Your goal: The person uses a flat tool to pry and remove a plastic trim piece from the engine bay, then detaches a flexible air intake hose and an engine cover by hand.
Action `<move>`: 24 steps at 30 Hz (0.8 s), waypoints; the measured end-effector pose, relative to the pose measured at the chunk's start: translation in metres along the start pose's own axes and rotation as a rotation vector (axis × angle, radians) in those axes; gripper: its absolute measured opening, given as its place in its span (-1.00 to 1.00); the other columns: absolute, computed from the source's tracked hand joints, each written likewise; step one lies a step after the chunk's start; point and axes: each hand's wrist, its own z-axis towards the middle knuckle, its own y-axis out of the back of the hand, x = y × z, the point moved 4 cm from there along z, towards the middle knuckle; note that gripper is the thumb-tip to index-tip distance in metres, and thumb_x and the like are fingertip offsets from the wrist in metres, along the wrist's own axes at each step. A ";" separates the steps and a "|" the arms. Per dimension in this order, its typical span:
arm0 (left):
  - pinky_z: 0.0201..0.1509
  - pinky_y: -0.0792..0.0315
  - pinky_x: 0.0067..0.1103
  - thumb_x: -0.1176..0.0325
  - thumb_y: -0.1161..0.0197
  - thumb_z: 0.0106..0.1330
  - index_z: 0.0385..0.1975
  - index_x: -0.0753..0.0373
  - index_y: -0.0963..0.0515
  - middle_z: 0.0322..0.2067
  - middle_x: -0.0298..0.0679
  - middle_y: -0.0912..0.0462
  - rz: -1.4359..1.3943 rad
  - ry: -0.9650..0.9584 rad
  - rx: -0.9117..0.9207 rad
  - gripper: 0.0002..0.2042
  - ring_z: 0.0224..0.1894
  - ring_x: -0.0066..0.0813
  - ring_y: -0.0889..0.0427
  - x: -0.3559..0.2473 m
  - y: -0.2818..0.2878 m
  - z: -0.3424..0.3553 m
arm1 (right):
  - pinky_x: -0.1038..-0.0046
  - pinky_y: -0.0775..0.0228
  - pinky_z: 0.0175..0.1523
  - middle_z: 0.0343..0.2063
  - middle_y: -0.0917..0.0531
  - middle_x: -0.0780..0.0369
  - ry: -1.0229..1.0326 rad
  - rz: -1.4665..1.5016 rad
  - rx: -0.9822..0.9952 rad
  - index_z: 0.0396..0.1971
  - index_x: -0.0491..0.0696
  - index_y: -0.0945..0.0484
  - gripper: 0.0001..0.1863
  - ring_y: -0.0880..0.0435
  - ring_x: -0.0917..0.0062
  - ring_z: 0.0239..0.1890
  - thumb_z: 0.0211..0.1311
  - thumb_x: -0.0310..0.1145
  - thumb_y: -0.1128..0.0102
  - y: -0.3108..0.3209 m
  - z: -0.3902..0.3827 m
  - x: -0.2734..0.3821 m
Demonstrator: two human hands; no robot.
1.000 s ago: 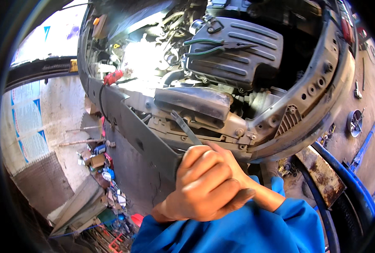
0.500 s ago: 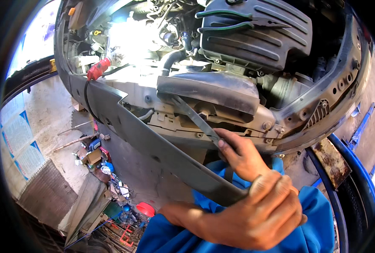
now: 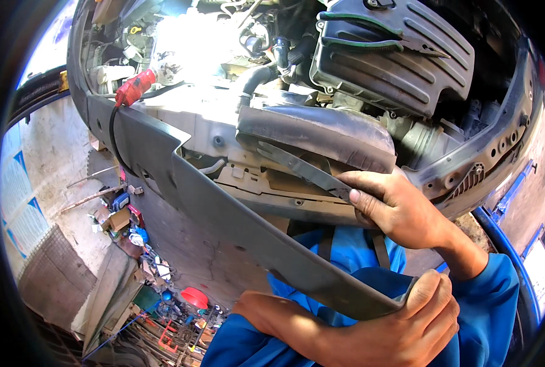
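Note:
My left hand (image 3: 416, 321) is closed around the near end of a long dark grey plastic trim panel (image 3: 242, 229), which runs up and left to the car's front. Above it, my right hand (image 3: 401, 205) pinches a flat metal strip (image 3: 312, 174) between thumb and fingers. The strip slants up and left, its far end lying just below a dark air intake duct (image 3: 315, 131). Whether that end touches the duct or the panel behind it, I cannot tell.
Green-handled pliers (image 3: 382, 40) rest on the black ribbed air filter box (image 3: 401, 67). A red clamp-like piece (image 3: 136, 87) with a black cable sits on the left front edge, beside a glaring light. Lower left, assorted clutter and a red basin (image 3: 194, 298) lie on the floor.
My hands have drawn apart: the right moved right and slightly up, the left right and down with the trim's end. The metal strip lies flatter. The view has shifted a little.

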 end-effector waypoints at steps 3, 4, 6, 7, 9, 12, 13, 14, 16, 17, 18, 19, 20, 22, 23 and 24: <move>-0.05 -0.37 -0.46 0.06 -0.30 -0.69 -0.59 0.29 -0.46 -0.49 -0.24 -0.52 -0.024 0.007 -0.005 -0.46 -0.29 -0.32 -0.55 0.003 -0.001 0.003 | 0.30 -0.46 -0.05 -0.24 -0.67 -0.06 -0.070 0.000 0.042 0.06 -0.29 -0.50 -0.64 -0.66 0.18 -0.21 0.39 -0.37 -0.03 0.009 0.006 0.004; -0.04 -0.37 -0.45 0.07 -0.30 -0.64 -0.58 0.29 -0.47 -0.49 -0.24 -0.53 -0.027 0.012 -0.011 -0.48 -0.29 -0.32 -0.55 0.004 0.001 0.004 | 0.40 -0.39 -0.16 -0.36 -0.57 0.09 -0.063 0.023 0.057 0.10 -0.30 -0.47 -0.63 -0.53 0.37 -0.31 0.42 -0.38 -0.02 0.009 0.006 0.006; -0.02 -0.38 -0.42 0.09 -0.30 -0.53 -0.56 0.29 -0.49 -0.48 -0.23 -0.55 -0.024 0.014 -0.017 -0.53 -0.28 -0.30 -0.56 0.004 0.004 0.006 | 0.60 -0.25 -0.39 -0.60 -0.38 0.40 -0.050 0.071 0.087 0.18 -0.30 -0.40 -0.60 -0.27 0.75 -0.50 0.47 -0.39 0.01 0.009 0.008 0.007; -0.01 -0.38 -0.41 0.10 -0.29 -0.48 -0.55 0.29 -0.51 -0.48 -0.23 -0.55 -0.031 0.011 -0.022 -0.55 -0.27 -0.30 -0.56 0.006 0.002 0.006 | 0.51 -0.31 -0.31 -0.50 -0.48 0.27 -0.029 0.048 0.074 0.14 -0.30 -0.44 -0.62 -0.39 0.60 -0.45 0.44 -0.39 -0.01 0.012 0.010 0.005; 0.01 -0.39 -0.39 0.11 -0.29 -0.37 -0.53 0.29 -0.53 -0.47 -0.22 -0.57 -0.039 0.002 -0.025 -0.59 -0.27 -0.28 -0.57 0.007 -0.002 0.007 | 0.39 -0.40 -0.21 -0.38 -0.62 0.10 -0.019 0.030 0.066 0.07 -0.29 -0.49 -0.64 -0.55 0.41 -0.38 0.40 -0.39 -0.03 0.017 0.014 0.003; 0.04 -0.40 -0.36 0.14 -0.29 -0.21 -0.50 0.29 -0.57 -0.46 -0.21 -0.59 -0.030 0.004 -0.026 -0.66 -0.25 -0.26 -0.58 0.007 0.001 0.010 | 0.40 -0.41 -0.22 -0.40 -0.65 0.09 -0.108 0.099 0.147 0.04 -0.28 -0.52 -0.67 -0.52 0.49 -0.41 0.39 -0.41 -0.03 0.026 0.019 0.015; 0.06 -0.40 -0.35 0.15 -0.28 -0.15 -0.49 0.29 -0.58 -0.45 -0.20 -0.60 -0.022 0.001 -0.032 -0.67 -0.25 -0.25 -0.59 0.006 0.002 0.011 | 0.45 -0.38 -0.25 -0.45 -0.60 0.14 -0.148 0.115 0.182 0.02 -0.29 -0.52 -0.69 -0.42 0.61 -0.42 0.38 -0.45 -0.03 0.029 0.020 0.023; 0.07 -0.40 -0.34 0.16 -0.28 -0.10 -0.48 0.29 -0.59 -0.45 -0.20 -0.61 -0.010 -0.002 -0.039 -0.69 -0.24 -0.25 -0.59 0.006 0.002 0.011 | 0.45 -0.38 -0.24 -0.44 -0.61 0.13 -0.138 0.088 0.199 0.01 -0.29 -0.52 -0.70 -0.43 0.61 -0.41 0.38 -0.46 -0.03 0.031 0.022 0.027; 0.09 -0.41 -0.31 0.17 -0.28 0.01 -0.46 0.29 -0.61 -0.44 -0.19 -0.63 0.019 -0.019 -0.048 -0.72 -0.23 -0.23 -0.60 0.004 0.000 0.012 | 0.45 -0.38 -0.22 -0.42 -0.63 0.10 -0.122 0.038 0.225 0.00 -0.30 -0.52 -0.70 -0.45 0.60 -0.39 0.36 -0.47 -0.04 0.034 0.027 0.029; 0.09 -0.41 -0.30 0.21 -0.26 0.02 -0.46 0.29 -0.62 -0.44 -0.18 -0.64 0.022 -0.027 -0.053 -0.75 -0.24 -0.21 -0.61 0.005 -0.003 0.011 | 0.43 -0.40 -0.20 -0.40 -0.64 0.07 -0.085 0.043 0.209 0.00 -0.30 -0.52 -0.70 -0.48 0.56 -0.37 0.36 -0.47 -0.04 0.035 0.028 0.026; 0.09 -0.41 -0.28 0.24 -0.24 0.02 -0.46 0.29 -0.63 -0.44 -0.17 -0.65 0.027 -0.036 -0.058 -0.77 -0.24 -0.19 -0.61 0.006 -0.005 0.011 | 0.42 -0.41 -0.17 -0.38 -0.65 0.04 -0.048 0.048 0.192 0.00 -0.30 -0.52 -0.70 -0.51 0.51 -0.36 0.36 -0.47 -0.04 0.033 0.028 0.021; 0.08 -0.41 -0.30 0.23 -0.25 0.02 -0.46 0.29 -0.63 -0.44 -0.18 -0.64 0.044 -0.043 -0.056 -0.76 -0.24 -0.21 -0.61 0.009 -0.005 0.012 | 0.40 -0.42 -0.15 -0.35 -0.66 0.01 -0.006 0.049 0.187 0.00 -0.30 -0.52 -0.70 -0.55 0.46 -0.35 0.36 -0.47 -0.04 0.032 0.029 0.021; 0.08 -0.41 -0.31 0.22 -0.25 0.01 -0.47 0.29 -0.62 -0.44 -0.19 -0.64 0.046 -0.055 -0.023 -0.76 -0.24 -0.22 -0.61 0.012 -0.002 0.014 | 0.38 -0.42 -0.12 -0.32 -0.66 -0.02 0.006 0.030 0.175 0.00 -0.30 -0.52 -0.69 -0.57 0.38 -0.31 0.36 -0.46 -0.04 0.032 0.027 0.022; 0.06 -0.41 -0.32 0.22 -0.25 0.02 -0.47 0.28 -0.62 -0.45 -0.19 -0.63 0.027 -0.088 0.077 -0.77 -0.25 -0.23 -0.60 0.016 0.007 0.018 | 0.33 -0.43 -0.06 -0.25 -0.66 -0.08 0.030 -0.007 0.150 0.01 -0.30 -0.52 -0.69 -0.63 0.21 -0.24 0.36 -0.44 -0.03 0.033 0.020 0.028; 0.06 -0.42 -0.35 0.18 -0.31 -0.12 -0.46 0.28 -0.59 -0.44 -0.22 -0.61 0.056 -0.149 0.159 -0.70 -0.24 -0.26 -0.60 0.018 0.007 0.018 | 0.27 -0.42 0.01 -0.19 -0.64 -0.11 0.008 -0.035 0.124 0.01 -0.30 -0.52 -0.68 -0.61 0.03 -0.14 0.37 -0.43 -0.03 0.034 0.018 0.027; 0.07 -0.42 -0.38 0.14 -0.37 -0.26 -0.44 0.29 -0.56 -0.42 -0.24 -0.60 0.097 -0.190 0.235 -0.60 -0.23 -0.29 -0.60 0.016 0.012 0.018 | 0.27 -0.42 0.01 -0.19 -0.64 -0.12 0.003 -0.051 0.152 0.01 -0.30 -0.52 -0.68 -0.61 0.03 -0.13 0.37 -0.42 -0.03 0.031 0.018 0.033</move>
